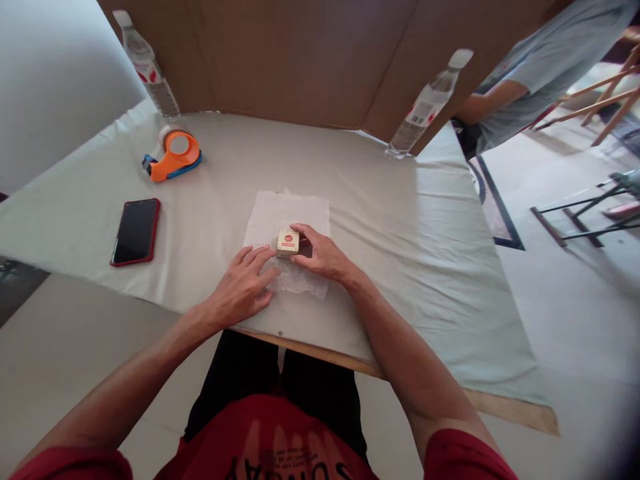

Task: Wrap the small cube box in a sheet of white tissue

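Observation:
A small cream box with a red label (287, 242) stands on a white sheet of tissue paper (280, 213) spread on the cloth-covered table (400, 220). My right hand (323, 257) grips the box from its right side, fingers curled round it. My left hand (245, 287) lies flat on the near left part of the paper, fingers stretched out, their tips close to the box.
A phone in a red case (136, 231) lies at the left. An orange tape dispenser (173, 157) sits behind it. Two water bottles (146, 63) (426, 103) stand against a brown cardboard screen (300, 53). Another person in a grey shirt (540, 67) is at the far right.

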`<state>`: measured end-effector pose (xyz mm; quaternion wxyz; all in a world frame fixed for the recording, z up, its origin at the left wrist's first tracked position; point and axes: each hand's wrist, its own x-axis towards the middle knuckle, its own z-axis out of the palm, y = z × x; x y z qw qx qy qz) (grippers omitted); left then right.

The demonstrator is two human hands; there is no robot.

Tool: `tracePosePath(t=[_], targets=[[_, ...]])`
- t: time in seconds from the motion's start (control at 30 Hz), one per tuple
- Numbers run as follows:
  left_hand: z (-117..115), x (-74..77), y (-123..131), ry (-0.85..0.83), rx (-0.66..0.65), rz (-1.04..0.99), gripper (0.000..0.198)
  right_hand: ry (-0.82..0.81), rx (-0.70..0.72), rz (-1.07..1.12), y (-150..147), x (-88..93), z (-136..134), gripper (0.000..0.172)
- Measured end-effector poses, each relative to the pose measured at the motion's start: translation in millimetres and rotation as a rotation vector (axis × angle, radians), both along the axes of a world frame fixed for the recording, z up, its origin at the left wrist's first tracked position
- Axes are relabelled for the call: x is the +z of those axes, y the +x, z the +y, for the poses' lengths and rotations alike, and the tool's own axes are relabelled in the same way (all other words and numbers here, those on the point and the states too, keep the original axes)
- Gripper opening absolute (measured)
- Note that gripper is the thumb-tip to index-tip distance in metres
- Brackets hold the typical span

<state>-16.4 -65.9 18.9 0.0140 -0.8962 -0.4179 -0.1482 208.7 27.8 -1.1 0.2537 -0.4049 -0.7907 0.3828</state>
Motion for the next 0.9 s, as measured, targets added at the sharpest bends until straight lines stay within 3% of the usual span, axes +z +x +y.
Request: tracePosePath(t=[0.2,0.3,0.47,0.53,0.63,0.77,0.9], targets=[[15,-8.3,8,0.079,0.110,-0.278,0.014,-0.276,0.031,0.200,11,11.7,2,0.063],[26,-1.2,8,-0.044,0.191,-0.407,0.011,-0.340,0.069,0.263,24,25.2,2,0.059],[49,13.6,10,-0.315,0.272,-0.562,0.015,-0.222,0.068,0.173,35,44.1,-1,0.072],[56,15.7,11,-0.365,0.279,-0.619,0.016,-0.156,0.030,0.133,31,42.8,-2,0.070],[63,15.1,13,-0.441,0.303,-0.682,0.017,-0.091,-0.070,0.129,20,31.8,0,0.052],[70,11.9,16,-0.554,0.359,-0.739,0.020,-0.151,-0.172,0.190,8,16.4,2,0.028],[73,8.7,19,-0.597,0.362,-0.822,0.022,-0.223,-0.186,0.316,3,13.0,2,0.025]])
